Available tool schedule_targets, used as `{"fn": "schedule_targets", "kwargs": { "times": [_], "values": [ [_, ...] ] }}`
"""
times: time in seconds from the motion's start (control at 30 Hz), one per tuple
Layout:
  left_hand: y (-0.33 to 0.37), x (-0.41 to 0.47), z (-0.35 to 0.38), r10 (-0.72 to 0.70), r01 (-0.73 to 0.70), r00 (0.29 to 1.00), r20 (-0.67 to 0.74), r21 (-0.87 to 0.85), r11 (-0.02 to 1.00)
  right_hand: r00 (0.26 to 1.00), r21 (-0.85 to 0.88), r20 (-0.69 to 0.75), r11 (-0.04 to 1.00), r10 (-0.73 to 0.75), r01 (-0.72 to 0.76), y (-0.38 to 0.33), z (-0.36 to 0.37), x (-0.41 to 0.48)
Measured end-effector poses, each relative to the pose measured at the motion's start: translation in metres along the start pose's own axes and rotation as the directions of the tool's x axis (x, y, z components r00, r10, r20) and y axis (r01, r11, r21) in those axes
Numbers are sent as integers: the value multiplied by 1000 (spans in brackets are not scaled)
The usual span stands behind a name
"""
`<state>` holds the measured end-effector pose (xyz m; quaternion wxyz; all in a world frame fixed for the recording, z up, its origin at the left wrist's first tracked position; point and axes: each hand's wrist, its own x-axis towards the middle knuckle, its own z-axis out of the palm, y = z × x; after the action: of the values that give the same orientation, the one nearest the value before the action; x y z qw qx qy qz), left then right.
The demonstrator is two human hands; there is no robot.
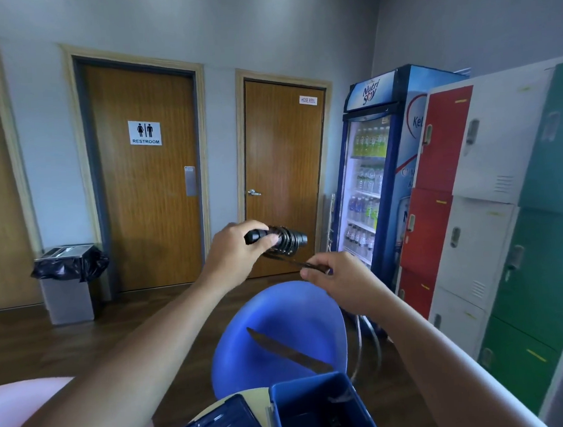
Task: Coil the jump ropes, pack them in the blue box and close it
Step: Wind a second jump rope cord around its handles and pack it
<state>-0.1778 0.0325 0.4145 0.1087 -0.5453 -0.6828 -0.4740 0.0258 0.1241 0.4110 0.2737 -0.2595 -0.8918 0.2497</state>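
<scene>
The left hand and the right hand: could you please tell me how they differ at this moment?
The left hand grips the black jump rope handles, with cord coiled round them; the right hand pinches only the loose cord. The left hand is raised higher than the right hand. Both hold parts of one jump rope.

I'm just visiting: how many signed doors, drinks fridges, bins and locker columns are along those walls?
Brown wooden doors with white signs: 2
Blue glass-fronted drinks fridge: 1
Grey bin with black liner: 1
Metal locker columns, red, white, green: 3
Total: 7
</scene>
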Motion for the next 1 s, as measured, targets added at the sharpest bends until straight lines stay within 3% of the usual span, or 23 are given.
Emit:
{"fn": "schedule_targets", "kwargs": {
  "times": [0.1,0.2,0.37,0.53,0.6,0.67,0.77,0.9,1.0],
  "values": [
    [3,-8,-4,24,-19,978,209,-28,999,995,-62,-71,996,-67,63,-3,-19,6],
    [9,-12,-11,26,55,941,337,-228,972,989,-22,-97,994,-109,107,-6,-35,13],
    [20,-18,-31,39,255,883,468,-547,797,996,271,-31,958,-85,90,-10,-47,14],
    [30,-21,-35,169,327,840,516,-729,601,985,643,104,765,-138,40,-2,-15,12],
    [31,-21,-35,145,329,855,499,-736,592,975,695,149,718,-164,15,0,-3,9],
    [30,-21,-33,89,336,872,482,-720,607,982,666,136,746,-134,10,1,7,9],
    [27,-22,-27,-14,354,895,445,-692,629,999,562,-10,827,-33,33,-3,25,10],
    [30,-24,-22,-195,401,912,361,-684,609,992,562,-122,824,-4,73,-7,42,7],
    [27,-24,-18,-281,421,901,330,-514,747,990,556,-137,829,28,54,-3,45,6]
  ]
}}
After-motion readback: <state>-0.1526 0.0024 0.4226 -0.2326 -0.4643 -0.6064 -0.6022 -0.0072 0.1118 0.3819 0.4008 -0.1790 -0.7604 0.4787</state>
